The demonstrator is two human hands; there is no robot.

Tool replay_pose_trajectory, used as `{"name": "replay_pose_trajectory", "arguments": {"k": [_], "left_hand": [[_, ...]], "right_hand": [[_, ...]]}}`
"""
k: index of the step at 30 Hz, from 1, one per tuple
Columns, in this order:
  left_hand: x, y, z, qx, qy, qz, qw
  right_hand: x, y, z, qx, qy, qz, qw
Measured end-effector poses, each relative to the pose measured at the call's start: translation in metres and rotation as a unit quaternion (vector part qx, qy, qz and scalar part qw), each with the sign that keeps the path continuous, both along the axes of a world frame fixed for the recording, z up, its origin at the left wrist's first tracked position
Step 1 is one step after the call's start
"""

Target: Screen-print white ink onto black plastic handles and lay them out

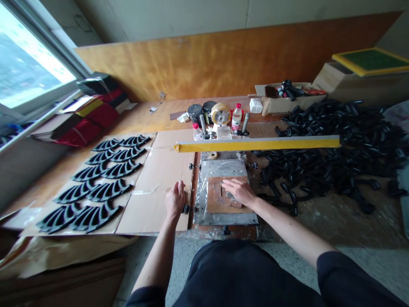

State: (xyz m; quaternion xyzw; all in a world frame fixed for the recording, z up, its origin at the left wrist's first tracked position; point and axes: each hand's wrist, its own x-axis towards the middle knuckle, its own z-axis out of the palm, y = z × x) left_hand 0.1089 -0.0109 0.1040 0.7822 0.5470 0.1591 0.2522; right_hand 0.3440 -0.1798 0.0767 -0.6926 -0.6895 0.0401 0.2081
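The right hand (238, 191) lies flat and open on the brown plate (220, 200), so press gently, while the left hand (175, 199) rests loosely curled, holding nothing, beside the small knob (186, 209).

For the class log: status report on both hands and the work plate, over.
Left hand open, resting on cardboard sheet by plate edge. Right hand flat on brown block on metal plate. Yellow bar raised behind.

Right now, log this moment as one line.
left hand: resting on cardboard sheet | right hand: flat on brown plate | yellow bar: raised | black parts: piled right
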Motion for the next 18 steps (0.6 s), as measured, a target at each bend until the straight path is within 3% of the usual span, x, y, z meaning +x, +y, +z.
{"name": "replay_pose_trajectory", "arguments": {"k": [5,8,12,16,18], "left_hand": [[0.037,-0.001,0.050,0.032,-0.169,-0.036,0.984],[0.054,-0.005,0.081,0.030,-0.270,-0.059,0.961],[0.083,-0.009,0.117,-0.014,-0.414,-0.082,0.907],[0.093,-0.015,0.130,-0.072,-0.453,-0.113,0.881],[0.083,-0.022,0.125,-0.096,-0.446,-0.113,0.883]], "right_hand": [[-0.031,0.006,-0.023,-0.056,-0.061,0.044,0.996],[-0.029,0.002,-0.019,-0.086,-0.068,0.021,0.994],[-0.019,0.008,-0.006,-0.039,-0.070,0.029,0.996],[-0.006,0.004,-0.006,-0.047,-0.034,0.108,0.992],[0.014,-0.009,-0.003,-0.030,0.010,0.057,0.998]]}}
